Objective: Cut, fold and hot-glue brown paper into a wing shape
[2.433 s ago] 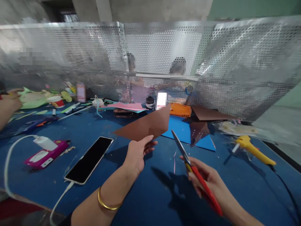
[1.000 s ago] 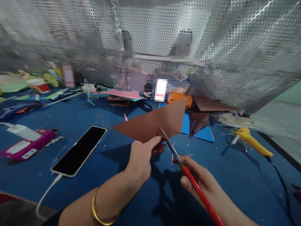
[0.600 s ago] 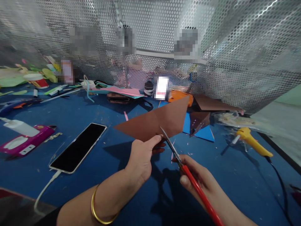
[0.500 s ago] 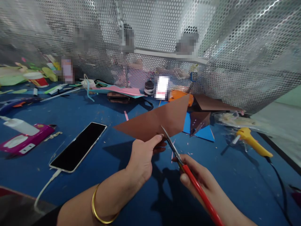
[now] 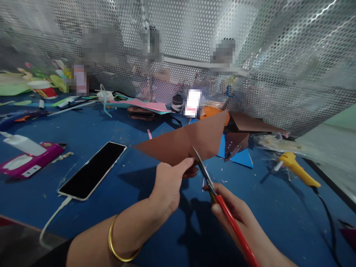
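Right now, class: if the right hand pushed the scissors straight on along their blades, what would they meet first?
The brown paper held by the left hand. The scissors in the right hand already reach its lower edge, though depth is hard to judge.

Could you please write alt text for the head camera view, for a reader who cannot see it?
A left hand holds a folded brown paper above a blue table while the right hand works red-handled scissors into its lower edge. A phone lies left.

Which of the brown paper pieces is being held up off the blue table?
The large folded brown paper sheet, pinched by the left hand at the scissors; the other brown pieces lie by the mesh.
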The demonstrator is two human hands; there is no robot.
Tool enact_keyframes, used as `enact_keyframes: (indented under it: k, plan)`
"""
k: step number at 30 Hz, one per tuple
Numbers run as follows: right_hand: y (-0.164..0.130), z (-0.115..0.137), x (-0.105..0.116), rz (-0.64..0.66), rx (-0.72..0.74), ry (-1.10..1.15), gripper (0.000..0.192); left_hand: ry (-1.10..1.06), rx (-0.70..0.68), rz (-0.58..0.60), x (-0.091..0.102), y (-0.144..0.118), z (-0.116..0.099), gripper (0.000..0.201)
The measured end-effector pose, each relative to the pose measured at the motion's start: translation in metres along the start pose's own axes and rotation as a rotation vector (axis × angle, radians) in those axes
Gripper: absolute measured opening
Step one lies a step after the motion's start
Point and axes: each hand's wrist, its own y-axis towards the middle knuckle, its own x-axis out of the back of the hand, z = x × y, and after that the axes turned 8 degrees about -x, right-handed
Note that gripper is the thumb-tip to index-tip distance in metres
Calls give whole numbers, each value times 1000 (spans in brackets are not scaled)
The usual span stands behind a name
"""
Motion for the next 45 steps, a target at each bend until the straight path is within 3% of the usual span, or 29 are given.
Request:
enact_keyframes:
  k: [5, 11, 21, 36, 45]
  plan:
    - [-2, 5, -5, -65, 22, -13, 55, 10, 2, 0, 0, 1, 0, 18]
    - [-4, 4, -7, -19, -56, 41, 58, 25, 5, -8, 0, 3, -1, 19]
    - [-6, 3, -9, -30, -55, 67, 69, -7, -6, 47, 2, 3, 0, 21]
    - [-1, -12, -6, 14, 31, 73, 64, -11, 9, 46, 1, 4, -3, 21]
    - [-4, -2, -9, -20, 2, 55, 68, -15, 4, 47, 0, 3, -3, 18]
